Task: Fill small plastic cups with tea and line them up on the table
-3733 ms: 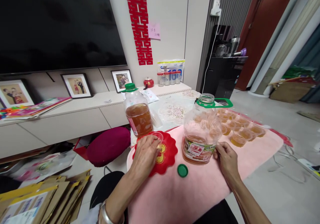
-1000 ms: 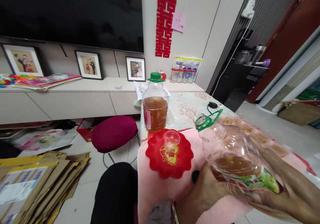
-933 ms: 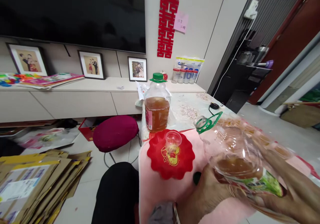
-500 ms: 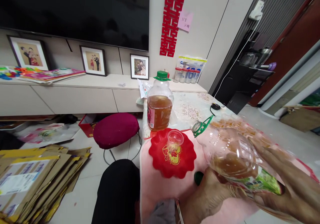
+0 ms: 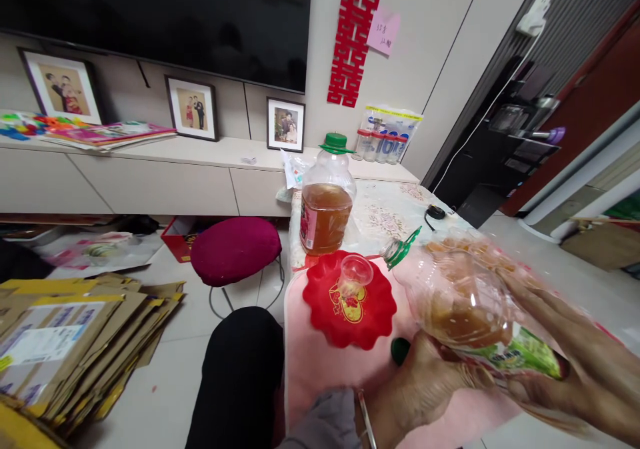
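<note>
Both my hands hold a clear plastic jug [image 5: 465,302] with amber liquid, tipped on its side, its green-ringed open mouth pointing left toward a small clear cup [image 5: 354,274]. My left hand [image 5: 425,385] cradles the jug from beneath; my right hand [image 5: 580,362] wraps its base and green label. The cup stands empty on a red scalloped plate [image 5: 349,302] lying on a pink cloth [image 5: 320,362]. The jug's green cap [image 5: 400,350] rests on the cloth just under the jug.
A second, capped jug of amber liquid [image 5: 326,202] stands behind the plate. Several small filled cups [image 5: 445,242] sit behind the tilted jug. A magenta stool [image 5: 235,249] and a pile of flattened cartons [image 5: 75,342] are on the floor at left.
The jug went from standing upright on the cloth to being lifted and tipped sideways; its mouth has since dropped lower toward the cup. My left hand left the cup for the jug.
</note>
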A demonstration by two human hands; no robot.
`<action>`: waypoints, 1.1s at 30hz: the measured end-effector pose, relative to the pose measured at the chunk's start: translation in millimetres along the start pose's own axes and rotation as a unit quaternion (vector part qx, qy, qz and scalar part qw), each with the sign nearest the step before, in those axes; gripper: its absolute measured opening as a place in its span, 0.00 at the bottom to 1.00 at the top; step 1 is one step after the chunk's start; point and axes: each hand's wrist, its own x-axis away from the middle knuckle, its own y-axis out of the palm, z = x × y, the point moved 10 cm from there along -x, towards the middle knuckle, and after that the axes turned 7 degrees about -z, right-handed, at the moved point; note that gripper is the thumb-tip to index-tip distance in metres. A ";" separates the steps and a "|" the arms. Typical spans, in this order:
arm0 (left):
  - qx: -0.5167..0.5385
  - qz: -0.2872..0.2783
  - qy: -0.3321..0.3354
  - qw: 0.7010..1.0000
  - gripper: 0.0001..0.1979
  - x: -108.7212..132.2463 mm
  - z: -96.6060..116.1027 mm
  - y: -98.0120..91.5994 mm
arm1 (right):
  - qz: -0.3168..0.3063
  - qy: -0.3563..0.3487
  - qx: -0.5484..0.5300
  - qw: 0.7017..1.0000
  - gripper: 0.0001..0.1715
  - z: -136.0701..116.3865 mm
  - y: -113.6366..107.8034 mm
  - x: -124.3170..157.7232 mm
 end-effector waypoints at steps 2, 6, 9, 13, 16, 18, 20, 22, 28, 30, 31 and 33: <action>0.018 -0.001 0.001 1.000 0.49 0.1 -0.5 1.0 | 0.014 -0.035 0.032 0.999 0.56 -14.2 -11.8 -7.8; 0.064 -0.010 0.011 0.998 0.48 0.2 3.2 5.8 | 0.017 -0.079 0.054 0.995 0.51 -30.8 -24.0 -19.2; 0.083 -0.001 0.010 0.997 0.46 -0.4 2.1 3.9 | 0.007 -0.075 0.053 0.996 0.52 -24.8 -18.3 -18.2; 0.085 -0.009 0.023 0.996 0.42 -1.4 2.4 3.9 | -0.012 -0.053 0.032 0.998 0.54 -8.4 -3.8 -11.5; 0.091 0.001 0.019 0.996 0.38 -0.9 0.3 1.6 | -0.032 -0.030 0.011 0.999 0.55 2.8 5.6 -7.9; 0.095 -0.001 0.013 0.995 0.37 -0.6 -0.8 2.2 | -0.046 -0.017 0.008 0.999 0.57 8.6 11.0 -6.2; 0.097 -0.009 0.009 0.995 0.37 -0.6 -1.2 4.3 | -0.049 -0.011 0.015 0.999 0.58 12.2 13.4 -5.0; 0.096 -0.014 0.014 0.995 0.41 -0.9 -0.1 5.4 | -0.043 -0.016 0.024 0.999 0.58 12.7 12.5 -5.0; 0.097 -0.001 0.007 0.995 0.41 -1.7 -4.5 1.4 | -0.048 -0.037 0.009 0.998 0.54 6.4 7.2 -11.7; 0.096 -0.004 0.008 0.995 0.40 -1.7 -4.7 1.3 | -0.053 -0.037 -0.003 0.998 0.54 5.0 6.4 -14.1; 0.095 -0.008 0.010 0.995 0.39 -1.7 -4.4 1.7 | -0.052 -0.036 -0.004 0.998 0.54 4.7 5.8 -14.9; 0.095 -0.018 0.013 0.995 0.40 -2.1 -3.9 3.2 | -0.049 -0.036 0.006 0.998 0.54 4.2 5.1 -15.7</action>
